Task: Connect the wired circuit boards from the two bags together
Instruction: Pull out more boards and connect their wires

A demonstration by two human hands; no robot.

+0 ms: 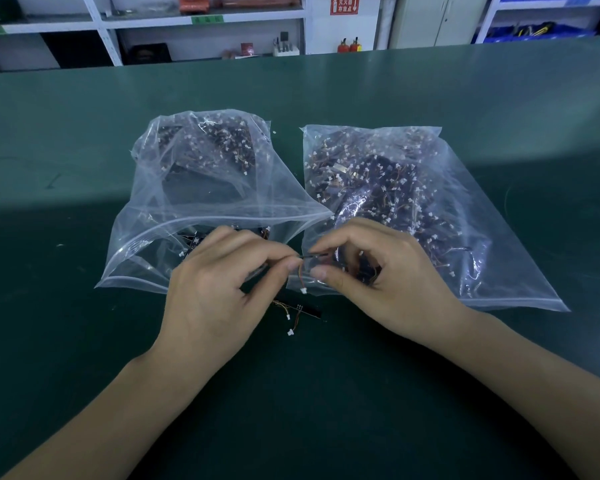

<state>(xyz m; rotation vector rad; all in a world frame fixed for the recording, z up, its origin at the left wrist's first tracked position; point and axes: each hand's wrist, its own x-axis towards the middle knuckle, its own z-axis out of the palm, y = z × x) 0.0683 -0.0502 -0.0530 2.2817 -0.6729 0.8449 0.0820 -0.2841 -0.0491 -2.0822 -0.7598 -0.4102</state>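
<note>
Head view: I am looking down on a green surface (326, 393) with two clear bags on it. The left bag (174, 188) lies with its mouth open toward me; the right bag (430, 202) lies flat beside it. Both are full of dark boards with thin wires and small white plugs.

My left hand (219, 289) and right hand (371, 282) meet between the bag mouths, just above the surface. Each grip is a narrow pinch, thumb against forefinger, and between the two pinches sits a small dark board (313, 255). A thin orange wire (299, 277) hangs from it down to a white plug (304, 291) that dangles free. Whether I hold one board or two pressed end to end, I cannot tell; the fingers cover the joint.

Below my hands a second board (302, 308) lies on the surface, with its own wires and two white plugs loose beside it.

I judge the step to be the mating itself: pieces are out of the bags and being brought together. The next move calls for fine alignment, turning plug to socket squarely, then a firm short push without bending the wire.
</note>
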